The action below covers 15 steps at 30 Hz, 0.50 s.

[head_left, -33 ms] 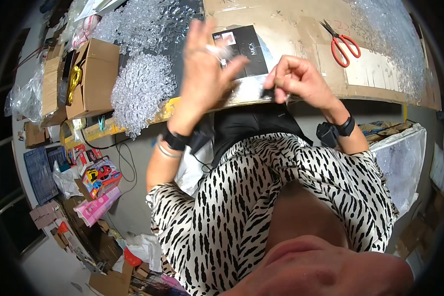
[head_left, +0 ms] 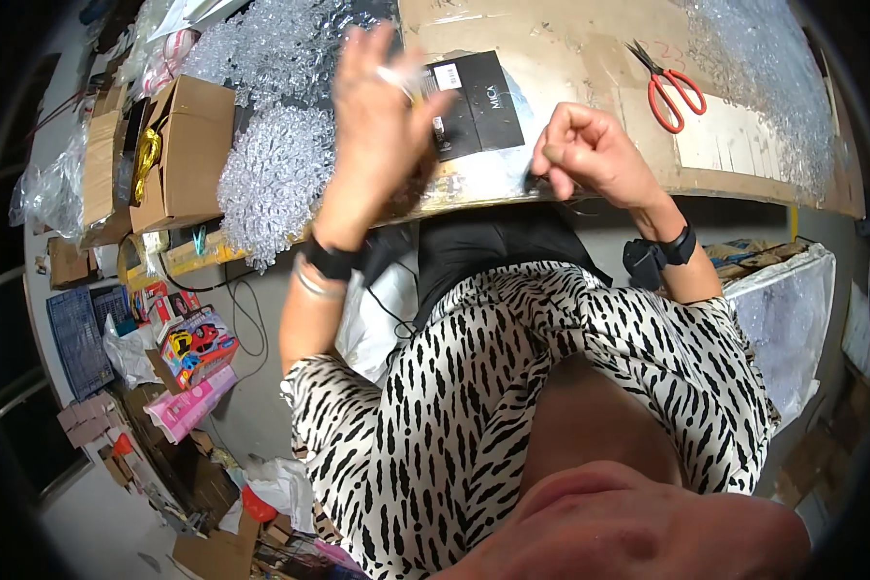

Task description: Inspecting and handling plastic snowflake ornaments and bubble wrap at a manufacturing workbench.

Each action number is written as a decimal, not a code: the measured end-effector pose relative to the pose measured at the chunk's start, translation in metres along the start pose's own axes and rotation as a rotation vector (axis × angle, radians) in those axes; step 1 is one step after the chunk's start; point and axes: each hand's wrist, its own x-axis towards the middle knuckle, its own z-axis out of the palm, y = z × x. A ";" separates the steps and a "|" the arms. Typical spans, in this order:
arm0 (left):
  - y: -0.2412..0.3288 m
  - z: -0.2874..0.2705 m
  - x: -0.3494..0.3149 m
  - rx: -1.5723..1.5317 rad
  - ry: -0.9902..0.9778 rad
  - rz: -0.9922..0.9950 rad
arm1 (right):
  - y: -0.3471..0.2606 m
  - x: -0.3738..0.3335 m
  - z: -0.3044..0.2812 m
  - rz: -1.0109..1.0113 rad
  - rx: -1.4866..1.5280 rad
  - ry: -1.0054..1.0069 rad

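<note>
My left hand (head_left: 382, 126) hovers over the table beside a black flat box (head_left: 480, 101), its fingers spread and smeared by motion. Nothing shows in its grasp. Near the table's front edge, my right hand (head_left: 594, 155) is closed, thumb against curled fingers. Something thin and dark seems to be at its fingertips, too small to name. Left of my left hand lies a heap of clear plastic pieces (head_left: 275, 169). Between my hands a pale, shiny sheet (head_left: 488, 174) lies along the edge, partly under the black box.
Red-handled scissors (head_left: 675, 97) lie open on the cardboard table cover at the right. More clear plastic pieces (head_left: 768, 82) spread along the far right. An open cardboard box (head_left: 195, 145) with a gold cord bundle (head_left: 147, 164) stands at the left. Toy packages (head_left: 198, 343) sit below the table.
My left hand has moved left, away from my right hand, uncovering more of the black box. The right hand has shifted slightly right, and the dark thing at its fingers shows less.
</note>
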 end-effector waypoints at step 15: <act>-0.198 0.033 0.077 0.309 -0.660 -0.596 | 0.018 -0.014 -0.007 0.112 0.315 0.069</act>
